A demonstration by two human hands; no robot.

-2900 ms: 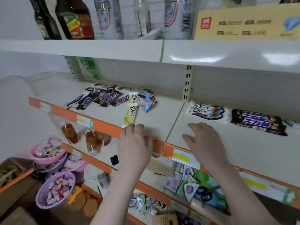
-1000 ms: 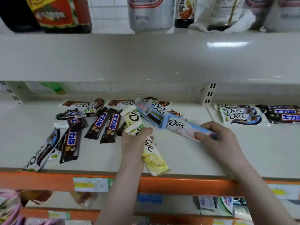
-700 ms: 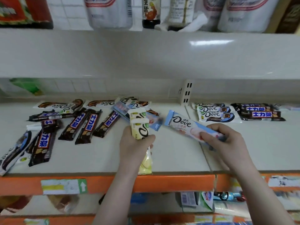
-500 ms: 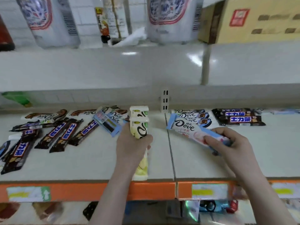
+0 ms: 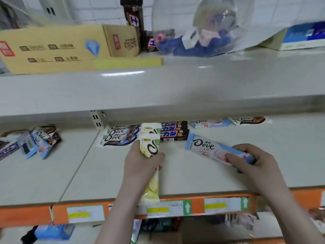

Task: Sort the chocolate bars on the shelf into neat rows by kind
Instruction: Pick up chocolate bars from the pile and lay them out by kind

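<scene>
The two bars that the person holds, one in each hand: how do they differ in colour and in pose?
The left hand grips pale yellow bars, two as it seems, pointing away toward the back of the shelf. The right hand pinches one light blue Dove bar, which lies slanted across to the left. The yellow ones are gripped mid-length, the blue one by its end. Both are Dove wrappers.

Even, diffuse overhead lighting; overall exposure bright, slightly washed. Specular streaks fall on the front face of the upper shelf (image 5: 158, 88), and glare whitens the clear plastic bag (image 5: 202, 27) above it. Shadows are soft and shallow, deepest beneath the upper shelf at the rear of the lower shelf (image 5: 202, 180). Motion blur smears the cardboard box (image 5: 52, 48) and frame corners (wide-angle bowing curves the shelf edges). Printed lettering at centre stays legible.
</scene>
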